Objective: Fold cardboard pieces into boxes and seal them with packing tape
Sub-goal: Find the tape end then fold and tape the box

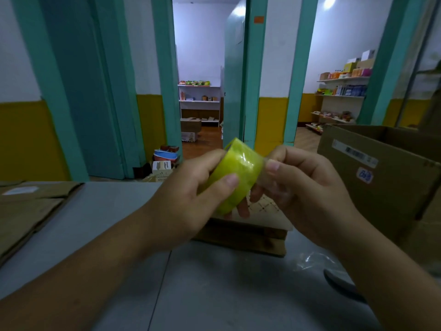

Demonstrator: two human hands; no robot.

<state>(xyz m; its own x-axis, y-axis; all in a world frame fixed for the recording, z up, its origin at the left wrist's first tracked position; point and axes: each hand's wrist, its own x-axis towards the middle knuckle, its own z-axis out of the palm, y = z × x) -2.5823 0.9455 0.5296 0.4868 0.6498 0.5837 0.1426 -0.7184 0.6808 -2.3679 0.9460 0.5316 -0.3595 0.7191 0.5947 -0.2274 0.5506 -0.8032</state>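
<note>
Bare forearms enter from the lower left and lower right; the left hand (pixel 188 197) and right hand (pixel 310 194) have short, plain nails.

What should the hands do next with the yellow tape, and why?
Probably draw out more tape: the left hand grips the tape roll, the right hand pinches its loose end right beside it, and the small box sits below.

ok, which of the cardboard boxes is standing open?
The large box at far right, with the barcode label and blue sticker: its top is open. The small box at centre looks closed; the cardboard at left lies flat.
</note>
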